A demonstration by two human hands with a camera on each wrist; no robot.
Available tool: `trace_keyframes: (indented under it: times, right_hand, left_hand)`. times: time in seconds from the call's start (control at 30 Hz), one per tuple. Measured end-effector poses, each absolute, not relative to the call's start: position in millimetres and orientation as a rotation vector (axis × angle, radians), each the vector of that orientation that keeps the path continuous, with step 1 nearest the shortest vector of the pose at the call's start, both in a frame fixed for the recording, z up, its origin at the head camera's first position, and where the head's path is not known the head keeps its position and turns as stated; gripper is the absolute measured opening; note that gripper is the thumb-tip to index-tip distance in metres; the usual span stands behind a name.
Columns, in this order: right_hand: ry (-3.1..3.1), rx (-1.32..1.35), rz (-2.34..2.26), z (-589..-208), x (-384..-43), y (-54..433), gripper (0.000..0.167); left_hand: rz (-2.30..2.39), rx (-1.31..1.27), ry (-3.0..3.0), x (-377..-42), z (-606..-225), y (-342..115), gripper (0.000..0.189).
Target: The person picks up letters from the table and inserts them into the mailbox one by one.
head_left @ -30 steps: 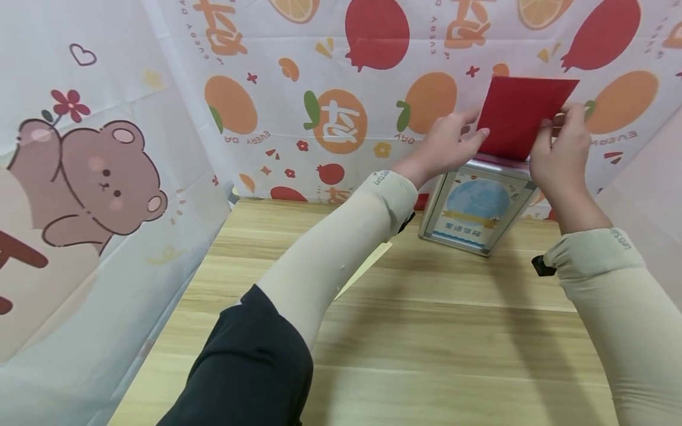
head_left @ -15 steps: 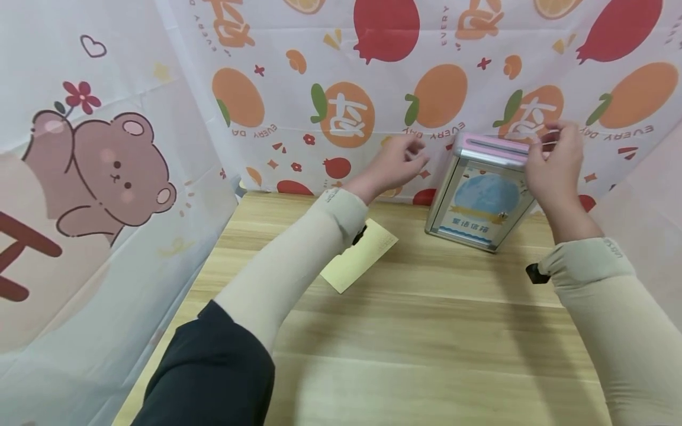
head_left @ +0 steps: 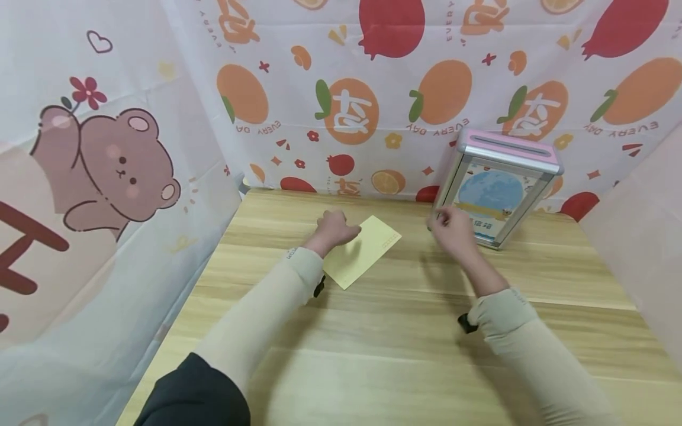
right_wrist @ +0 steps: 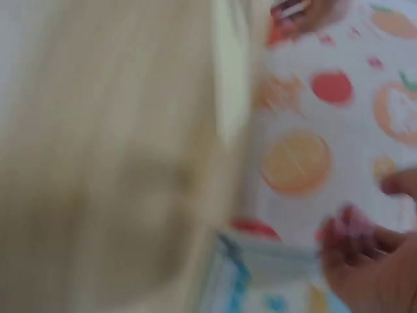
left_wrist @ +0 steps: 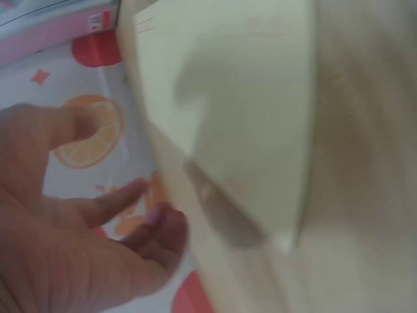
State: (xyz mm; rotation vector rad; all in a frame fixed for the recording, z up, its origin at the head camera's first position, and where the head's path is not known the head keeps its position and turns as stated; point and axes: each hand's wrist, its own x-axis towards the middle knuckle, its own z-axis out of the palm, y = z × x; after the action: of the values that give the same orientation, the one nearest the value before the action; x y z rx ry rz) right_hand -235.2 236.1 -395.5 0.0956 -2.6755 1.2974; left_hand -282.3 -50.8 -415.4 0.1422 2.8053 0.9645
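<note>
A pale yellow envelope [head_left: 364, 251] lies flat on the wooden table, with faint red print near its edge. Just over its left corner hovers my left hand [head_left: 333, 231], fingers loosely bent and holding nothing; the left wrist view shows thumb and fingers spread beside the envelope [left_wrist: 241, 98]. My right hand [head_left: 455, 234] is in the air in front of the letter box [head_left: 492, 195], its fingers loosely curled around nothing. The box stands upright, silver-framed, with a pink top, a long slot and a blue picture on its front. Nothing sticks out of the slot.
A cloth printed with fruit [head_left: 394, 89] hangs behind the table [head_left: 426, 355]. On the left hangs another cloth with a bear [head_left: 112, 171]. The box stands close to the back cloth, near the table's far right edge.
The red envelope held by both hands over the box's slot has gone out of sight. Both hands have come away from the box, moving down and left, the left one to the yellow envelope.
</note>
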Motion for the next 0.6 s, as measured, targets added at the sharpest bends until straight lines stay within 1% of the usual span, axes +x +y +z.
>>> trace_keyframes:
  times: [0.1, 0.17, 0.27, 0.37, 0.5, 0.6]
  right_hand:
    - [-2.895, 0.094, 1.481, -426.6, -233.8, 212.3, 0.054]
    - [-2.951, 0.045, 1.665, -441.1, -232.7, 198.9, 0.055]
    - [-2.931, -0.046, 1.841, -455.6, -231.5, 184.1, 0.047]
    - [-2.910, -0.114, 1.915, -463.3, -229.1, 175.2, 0.039]
    - [-2.890, -0.138, 2.015, -468.8, -223.3, 166.2, 0.032]
    - [-2.854, -0.132, 2.063, -469.5, -220.7, 158.8, 0.029]
  left_hand:
    - [0.795, 0.050, 2.791, -277.2, -426.9, -53.0, 0.058]
    - [0.748, 0.021, 2.785, -276.5, -434.6, -53.6, 0.057]
    - [0.692, 0.007, 2.805, -276.3, -444.1, -54.5, 0.050]
    - [0.676, 0.027, 2.827, -275.8, -449.5, -54.9, 0.044]
    - [0.701, 0.045, 2.823, -272.9, -449.9, -54.8, 0.042]
    - [0.727, 0.028, 2.815, -271.9, -448.0, -55.3, 0.045]
